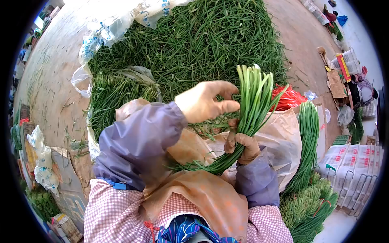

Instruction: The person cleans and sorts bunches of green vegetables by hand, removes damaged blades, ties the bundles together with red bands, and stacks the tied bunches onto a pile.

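A bundle of long green stalks (256, 99), pale at the upper ends, stands tilted in front of my body. My right hand (243, 146), in a brownish glove, is wrapped round its lower part, and its thin leafy ends bend away to the left below. My left hand (208, 100), in a pale glove, is just left of the upper stalks, with thumb and fingers apart and nothing between them. Behind both hands lies a large heap of loose green stalks (202, 44). Red ties (288, 98) lie right of the bundle.
Long green stalks (308, 141) hang at the right, above tied bundles (310, 206). Plastic sheeting (107, 30) edges the heap. White crates (352, 170) stand at the far right. Another person (364, 90) is at the right edge. Cardboard (65, 168) lies at the left.
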Demonstrator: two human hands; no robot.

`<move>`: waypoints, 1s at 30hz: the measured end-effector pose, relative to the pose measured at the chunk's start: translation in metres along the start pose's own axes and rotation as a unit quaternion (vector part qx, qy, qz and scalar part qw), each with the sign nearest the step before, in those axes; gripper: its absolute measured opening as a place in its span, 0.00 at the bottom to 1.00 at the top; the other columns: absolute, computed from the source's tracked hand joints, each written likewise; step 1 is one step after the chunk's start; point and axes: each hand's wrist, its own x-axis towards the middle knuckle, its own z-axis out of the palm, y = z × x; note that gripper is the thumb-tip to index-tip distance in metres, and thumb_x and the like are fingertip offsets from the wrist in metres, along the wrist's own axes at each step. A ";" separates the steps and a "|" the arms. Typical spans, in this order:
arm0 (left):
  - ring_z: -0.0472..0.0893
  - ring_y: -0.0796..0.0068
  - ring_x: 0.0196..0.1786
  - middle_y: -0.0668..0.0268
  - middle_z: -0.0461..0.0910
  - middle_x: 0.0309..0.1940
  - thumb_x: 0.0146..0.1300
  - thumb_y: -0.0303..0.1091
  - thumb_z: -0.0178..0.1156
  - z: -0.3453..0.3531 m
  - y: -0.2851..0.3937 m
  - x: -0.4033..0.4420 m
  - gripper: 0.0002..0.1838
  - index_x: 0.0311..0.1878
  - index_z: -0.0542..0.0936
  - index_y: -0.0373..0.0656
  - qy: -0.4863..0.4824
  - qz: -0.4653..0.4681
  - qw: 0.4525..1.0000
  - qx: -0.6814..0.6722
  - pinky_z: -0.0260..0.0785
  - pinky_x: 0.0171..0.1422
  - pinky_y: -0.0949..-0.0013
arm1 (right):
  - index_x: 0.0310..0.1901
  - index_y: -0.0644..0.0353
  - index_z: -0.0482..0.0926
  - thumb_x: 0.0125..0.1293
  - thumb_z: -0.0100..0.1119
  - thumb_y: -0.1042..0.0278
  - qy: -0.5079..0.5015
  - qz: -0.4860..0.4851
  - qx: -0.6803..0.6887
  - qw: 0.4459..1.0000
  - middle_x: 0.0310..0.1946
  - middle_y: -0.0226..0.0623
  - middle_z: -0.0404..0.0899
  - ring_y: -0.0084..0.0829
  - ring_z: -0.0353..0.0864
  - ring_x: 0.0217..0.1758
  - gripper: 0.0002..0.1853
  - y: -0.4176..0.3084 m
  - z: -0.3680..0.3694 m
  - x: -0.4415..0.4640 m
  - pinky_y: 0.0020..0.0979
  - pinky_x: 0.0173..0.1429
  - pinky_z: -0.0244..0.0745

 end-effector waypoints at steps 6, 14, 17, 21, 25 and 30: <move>0.80 0.75 0.32 0.63 0.81 0.29 0.60 0.30 0.64 0.000 -0.006 0.006 0.10 0.44 0.80 0.37 -0.006 -0.018 0.996 0.084 0.73 0.40 0.70 | 0.53 0.67 0.73 0.48 0.69 0.69 0.007 0.044 -0.056 0.997 0.21 0.40 0.78 0.32 0.76 0.21 0.29 -0.006 0.006 -0.006 0.30 0.27 0.73; 0.81 0.66 0.30 0.59 0.80 0.27 0.66 0.34 0.59 -0.072 -0.031 0.027 0.07 0.38 0.80 0.41 0.404 -0.003 0.845 0.350 0.75 0.38 0.66 | 0.50 0.65 0.76 0.47 0.71 0.67 -0.020 0.050 -0.127 0.990 0.18 0.40 0.76 0.30 0.71 0.14 0.27 -0.004 0.003 -0.006 0.29 0.18 0.65; 0.82 0.71 0.36 0.60 0.84 0.34 0.65 0.37 0.61 -0.108 -0.040 0.030 0.11 0.46 0.81 0.41 0.402 -0.119 0.871 0.256 0.75 0.43 0.68 | 0.49 0.65 0.76 0.47 0.70 0.67 -0.040 0.059 -0.148 0.986 0.18 0.40 0.76 0.30 0.71 0.14 0.26 -0.007 0.006 -0.007 0.29 0.19 0.65; 0.78 0.63 0.55 0.56 0.80 0.51 0.66 0.54 0.57 -0.076 -0.015 0.024 0.26 0.56 0.79 0.41 0.156 0.032 0.986 -0.040 0.70 0.61 0.63 | 0.49 0.67 0.75 0.47 0.69 0.69 -0.016 0.059 -0.129 0.990 0.18 0.40 0.75 0.31 0.71 0.14 0.26 -0.001 0.006 -0.001 0.29 0.19 0.66; 0.78 0.72 0.50 0.61 0.81 0.46 0.66 0.49 0.59 -0.046 0.005 0.024 0.23 0.52 0.80 0.38 0.033 -0.010 0.999 -0.036 0.69 0.58 0.69 | 0.50 0.68 0.74 0.47 0.68 0.71 -0.013 0.068 -0.134 0.989 0.18 0.40 0.75 0.30 0.71 0.15 0.26 0.000 0.007 0.001 0.29 0.20 0.66; 0.78 0.80 0.42 0.66 0.83 0.40 0.65 0.41 0.63 -0.040 0.001 0.030 0.17 0.48 0.81 0.37 0.034 -0.022 0.993 -0.108 0.70 0.51 0.74 | 0.51 0.69 0.74 0.47 0.66 0.72 0.004 0.082 -0.164 0.983 0.19 0.39 0.76 0.30 0.73 0.16 0.26 0.001 0.009 0.002 0.28 0.21 0.67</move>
